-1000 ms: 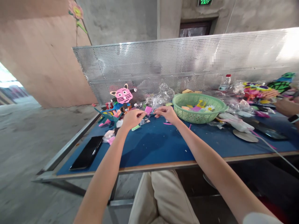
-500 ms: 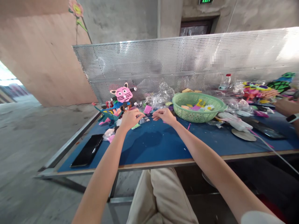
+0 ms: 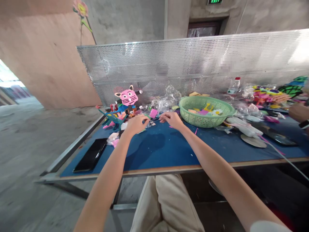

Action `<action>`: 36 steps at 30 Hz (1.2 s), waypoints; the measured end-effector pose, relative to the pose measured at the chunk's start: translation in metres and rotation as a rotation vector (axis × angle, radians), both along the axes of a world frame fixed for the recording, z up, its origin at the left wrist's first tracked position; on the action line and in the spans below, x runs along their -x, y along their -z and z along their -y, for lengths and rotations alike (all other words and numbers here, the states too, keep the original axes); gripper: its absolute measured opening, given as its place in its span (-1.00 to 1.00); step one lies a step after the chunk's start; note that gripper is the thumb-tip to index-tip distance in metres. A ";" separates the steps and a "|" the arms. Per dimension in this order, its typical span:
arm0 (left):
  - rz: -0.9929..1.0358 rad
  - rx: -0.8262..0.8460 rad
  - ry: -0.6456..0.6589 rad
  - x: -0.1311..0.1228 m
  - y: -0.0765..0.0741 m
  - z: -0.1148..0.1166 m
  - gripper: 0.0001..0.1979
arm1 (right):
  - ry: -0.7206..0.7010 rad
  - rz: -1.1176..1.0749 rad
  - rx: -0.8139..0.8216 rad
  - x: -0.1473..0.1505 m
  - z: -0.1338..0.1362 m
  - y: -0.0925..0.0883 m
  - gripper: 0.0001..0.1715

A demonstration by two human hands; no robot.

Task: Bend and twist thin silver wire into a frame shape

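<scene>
- Grey concrete wall (image 3: 125, 22) at the back, holding a dark-framed opening (image 3: 205, 28)
- Green lit exit sign (image 3: 214, 1) above that opening, cut by the top edge
- Pale brown panel (image 3: 45, 64) at left
- Perforated metal screen (image 3: 198, 58) behind the table, glaring white at its right end
- Blue-topped table (image 3: 156, 156) on a metal frame (image 3: 70, 147)
- Dull grey floor (image 3: 26, 148)
- Bright opening (image 3: 6, 74) at far left

Basket (image 3: 206, 121) obst. R of R grip (image 3: 171, 119)

Table (image 3: 173, 149) is blue, basket (image 3: 205, 121) pale green. Cat (image 3: 128, 96) is pink with black whiskers (image 3: 130, 100), and the square (image 3: 153, 113)'s pink too.
</scene>
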State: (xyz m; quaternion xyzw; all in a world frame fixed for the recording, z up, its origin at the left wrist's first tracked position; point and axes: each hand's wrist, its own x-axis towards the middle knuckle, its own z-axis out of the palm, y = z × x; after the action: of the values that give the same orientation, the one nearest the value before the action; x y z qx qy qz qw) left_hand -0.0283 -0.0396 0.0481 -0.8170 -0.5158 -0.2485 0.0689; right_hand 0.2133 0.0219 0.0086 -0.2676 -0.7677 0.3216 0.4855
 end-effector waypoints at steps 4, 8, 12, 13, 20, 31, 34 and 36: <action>-0.004 0.026 0.048 -0.004 0.007 -0.004 -0.55 | 0.037 -0.006 -0.034 0.000 0.001 -0.001 -0.64; 0.014 -0.007 0.071 -0.005 0.014 -0.010 -0.54 | -0.019 -0.063 0.048 -0.001 0.001 -0.002 -0.64; -0.005 -0.062 0.077 -0.006 0.017 -0.012 -0.58 | -0.057 -0.076 0.095 -0.001 0.001 -0.002 -0.62; -0.017 -0.073 0.069 -0.007 0.017 -0.012 -0.59 | -0.055 -0.072 0.103 -0.001 0.002 -0.002 -0.62; -0.107 -0.099 -0.011 -0.011 0.019 -0.013 -0.70 | -0.013 -0.025 0.187 0.000 0.004 -0.004 -0.56; -0.066 -0.076 -0.057 -0.005 0.018 -0.014 -0.66 | -0.075 -0.069 0.207 -0.007 -0.005 -0.002 -0.59; -0.060 -0.068 -0.065 -0.001 0.017 -0.014 -0.65 | -0.074 -0.047 0.140 -0.009 -0.005 -0.002 -0.63; -0.056 -0.064 -0.060 0.001 0.017 -0.015 -0.65 | -0.061 -0.024 0.080 -0.009 -0.004 -0.002 -0.65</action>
State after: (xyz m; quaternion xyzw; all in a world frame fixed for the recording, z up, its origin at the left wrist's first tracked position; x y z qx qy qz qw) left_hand -0.0292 -0.0248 0.0315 -0.8051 -0.5298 -0.2398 0.1166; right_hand 0.2221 0.0262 0.0109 -0.2596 -0.7562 0.3696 0.4735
